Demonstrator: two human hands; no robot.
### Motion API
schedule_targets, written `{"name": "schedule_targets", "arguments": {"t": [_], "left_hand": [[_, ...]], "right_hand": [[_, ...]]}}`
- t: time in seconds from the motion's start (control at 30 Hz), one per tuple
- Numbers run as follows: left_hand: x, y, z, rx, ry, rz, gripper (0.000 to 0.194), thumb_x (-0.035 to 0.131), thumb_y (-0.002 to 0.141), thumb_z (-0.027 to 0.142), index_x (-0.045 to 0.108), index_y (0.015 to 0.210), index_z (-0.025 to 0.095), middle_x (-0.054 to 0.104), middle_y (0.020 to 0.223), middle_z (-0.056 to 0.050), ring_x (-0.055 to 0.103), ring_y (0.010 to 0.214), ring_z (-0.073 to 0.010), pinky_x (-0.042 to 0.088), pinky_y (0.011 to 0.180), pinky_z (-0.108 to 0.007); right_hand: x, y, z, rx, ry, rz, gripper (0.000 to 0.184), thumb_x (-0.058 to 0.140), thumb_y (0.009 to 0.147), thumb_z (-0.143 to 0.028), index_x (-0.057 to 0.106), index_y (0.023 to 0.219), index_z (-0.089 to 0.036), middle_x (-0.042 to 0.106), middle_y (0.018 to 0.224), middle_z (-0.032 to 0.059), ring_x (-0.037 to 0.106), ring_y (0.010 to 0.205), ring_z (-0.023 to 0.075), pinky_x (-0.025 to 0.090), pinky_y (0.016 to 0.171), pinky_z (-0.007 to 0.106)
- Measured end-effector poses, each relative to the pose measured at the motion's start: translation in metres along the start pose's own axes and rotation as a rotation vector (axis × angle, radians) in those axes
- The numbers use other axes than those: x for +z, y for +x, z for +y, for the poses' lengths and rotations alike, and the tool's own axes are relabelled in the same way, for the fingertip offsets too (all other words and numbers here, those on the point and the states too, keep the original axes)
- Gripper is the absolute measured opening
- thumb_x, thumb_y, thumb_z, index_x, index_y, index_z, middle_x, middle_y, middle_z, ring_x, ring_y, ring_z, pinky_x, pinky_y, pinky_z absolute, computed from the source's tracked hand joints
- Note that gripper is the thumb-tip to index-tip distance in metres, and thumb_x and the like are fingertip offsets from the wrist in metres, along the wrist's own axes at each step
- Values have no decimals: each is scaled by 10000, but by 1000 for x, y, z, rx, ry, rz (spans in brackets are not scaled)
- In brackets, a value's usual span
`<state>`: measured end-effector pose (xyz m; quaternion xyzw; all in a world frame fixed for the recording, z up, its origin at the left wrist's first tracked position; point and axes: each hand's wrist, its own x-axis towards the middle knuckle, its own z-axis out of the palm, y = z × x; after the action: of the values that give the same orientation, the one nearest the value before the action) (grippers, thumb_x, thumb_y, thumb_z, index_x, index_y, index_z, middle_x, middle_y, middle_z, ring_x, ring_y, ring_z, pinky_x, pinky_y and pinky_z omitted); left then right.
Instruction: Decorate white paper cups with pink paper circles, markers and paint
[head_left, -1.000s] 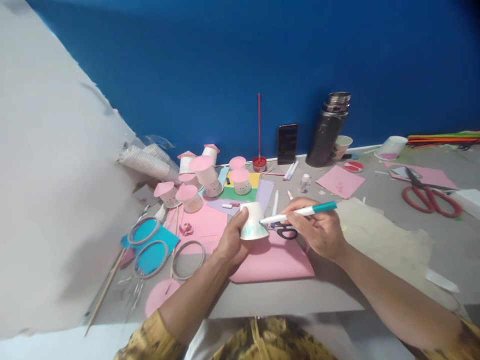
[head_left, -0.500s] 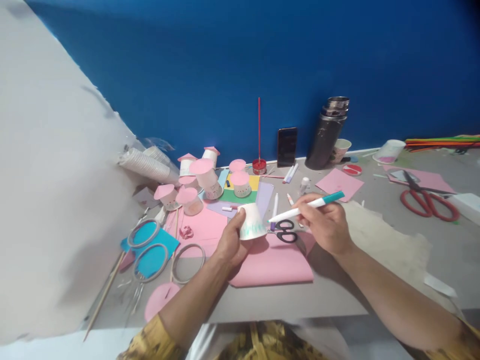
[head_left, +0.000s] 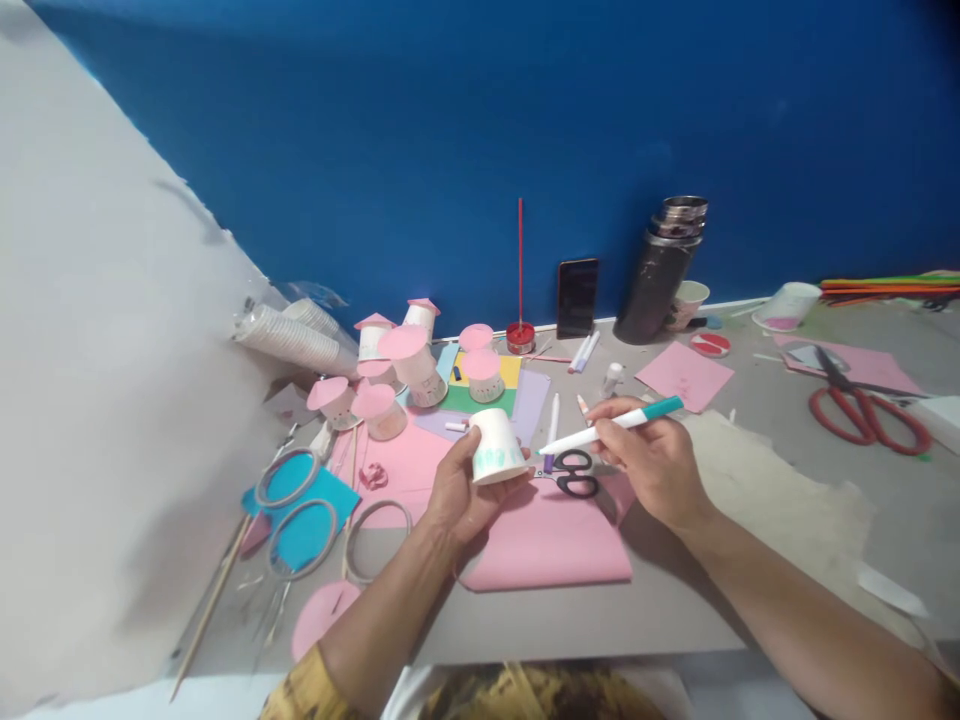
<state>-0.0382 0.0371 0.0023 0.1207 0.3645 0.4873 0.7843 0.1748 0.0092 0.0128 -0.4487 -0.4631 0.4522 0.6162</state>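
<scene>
My left hand (head_left: 457, 493) is closed round a small white paper cup (head_left: 496, 447), held upside down with teal marks near its rim. My right hand (head_left: 651, 462) grips a white marker with a teal cap (head_left: 611, 424); its tip points at the cup from a short gap to the right. Both hands hover over a pink paper sheet (head_left: 547, 545). Small black scissors (head_left: 576, 473) lie on the table just below the marker tip.
Several pink-topped cups (head_left: 409, 365) stand behind the hands on coloured sheets. A stack of cups (head_left: 292, 335), rings on teal paper (head_left: 300, 495), a red stick in a pot (head_left: 520, 335), a phone (head_left: 577, 297), a dark flask (head_left: 660, 270) and red scissors (head_left: 870, 415) are around.
The marker tip has drawn away from the cup to the right. My left hand has turned the cup, showing more of the teal marks.
</scene>
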Motion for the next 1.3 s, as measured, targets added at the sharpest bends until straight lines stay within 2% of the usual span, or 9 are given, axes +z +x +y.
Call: {"name": "schedule_targets", "arguments": {"t": [0.13, 0.3, 0.37, 0.57, 0.73, 0.93, 1.07, 1.23, 1.3], "left_hand": [[-1, 3, -5, 13, 27, -3, 337, 615, 915, 299, 626, 1171, 79, 728, 929, -161, 716, 813, -277, 622, 728, -446], [-3, 3, -10, 45, 40, -12, 336, 677, 860, 273, 641, 1141, 92, 731, 934, -142, 713, 830, -280, 622, 764, -470], [-2, 1, -10, 30, 28, -29, 358, 669, 856, 286, 650, 1148, 80, 729, 925, -148, 709, 824, -280, 614, 761, -458], [1, -2, -7, -26, -43, -133, 443, 647, 845, 339, 675, 1184, 55, 709, 884, -130, 678, 774, -261, 579, 713, -422], [3, -3, -7, -56, -58, -142, 442, 624, 840, 342, 683, 1163, 46, 700, 865, -134, 661, 793, -262, 563, 727, -420], [4, -3, -7, -51, -76, -157, 447, 598, 844, 338, 676, 1186, 62, 699, 857, -120, 653, 757, -253, 548, 699, -413], [7, -4, -7, -75, -80, -138, 408, 579, 845, 330, 689, 1140, 70, 702, 860, -139, 662, 768, -254, 548, 705, -405], [7, -5, -6, -80, -79, -107, 391, 585, 841, 320, 687, 1138, 88, 723, 933, -152, 681, 791, -278, 557, 720, -442], [6, -4, -6, -84, -70, -117, 414, 578, 861, 342, 678, 1176, 93, 726, 965, -155, 687, 821, -296, 558, 716, -460]], "right_hand": [[8, -11, 4, -16, -99, -98, 284, 720, 880, -486, 708, 900, -202, 660, 684, 19, 653, 583, 172, 555, 474, 256], [8, -13, 6, -145, -218, -172, 231, 680, 923, -423, 730, 913, -198, 681, 720, 26, 657, 600, 152, 566, 529, 233], [7, -12, 3, -150, -218, -208, 222, 679, 923, -409, 727, 883, -196, 687, 716, 28, 650, 592, 146, 560, 528, 226], [6, -12, 1, -40, -110, -97, 255, 695, 904, -461, 716, 888, -207, 664, 664, 18, 619, 541, 147, 548, 454, 226], [6, -11, 2, -90, -153, -203, 229, 703, 901, -417, 724, 846, -196, 665, 675, 27, 637, 587, 154, 573, 522, 239], [6, -11, 3, -23, -88, -145, 261, 701, 900, -466, 722, 893, -206, 675, 708, 24, 641, 581, 155, 569, 487, 239], [6, -9, 2, -17, -69, -210, 264, 721, 882, -446, 718, 845, -185, 641, 640, 15, 611, 551, 142, 563, 505, 244], [4, -2, -1, -25, -26, -10, 271, 720, 881, -449, 695, 817, -187, 625, 606, -3, 544, 477, 113, 482, 417, 214], [4, -2, -1, -49, -37, 19, 262, 721, 880, -442, 692, 820, -188, 631, 616, -2, 538, 471, 109, 465, 403, 206]]}}
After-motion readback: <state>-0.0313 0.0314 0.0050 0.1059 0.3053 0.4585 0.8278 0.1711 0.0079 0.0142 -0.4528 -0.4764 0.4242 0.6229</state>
